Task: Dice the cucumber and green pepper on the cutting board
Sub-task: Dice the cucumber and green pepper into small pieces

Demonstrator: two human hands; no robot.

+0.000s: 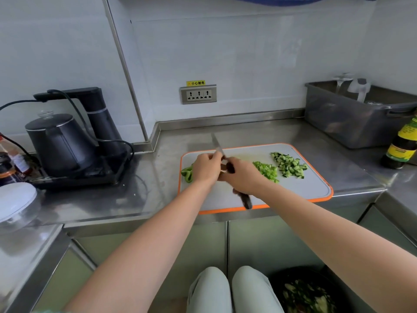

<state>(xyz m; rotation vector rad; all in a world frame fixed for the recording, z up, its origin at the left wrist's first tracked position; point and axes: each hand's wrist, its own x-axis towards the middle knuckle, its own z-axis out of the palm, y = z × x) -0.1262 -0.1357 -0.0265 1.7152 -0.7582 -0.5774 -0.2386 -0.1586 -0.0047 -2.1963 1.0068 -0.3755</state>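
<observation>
Head view: right hand grips knife above board, left hand at blade.
Knife tilted, tip pointing away toward wall. Left hand fingers curled against blade base, blurred, cannot tell if pinching. Uncut pepper piece at board's left edge, just beside left hand. Diced pepper pile mid-board, diced cucumber pile just right of it. Board lies on steel surface; kettle far left, bin and bottle right.

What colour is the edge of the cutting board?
Orange: the cutting board has an orange rim round its pale grey middle, clearest in the head view.
</observation>
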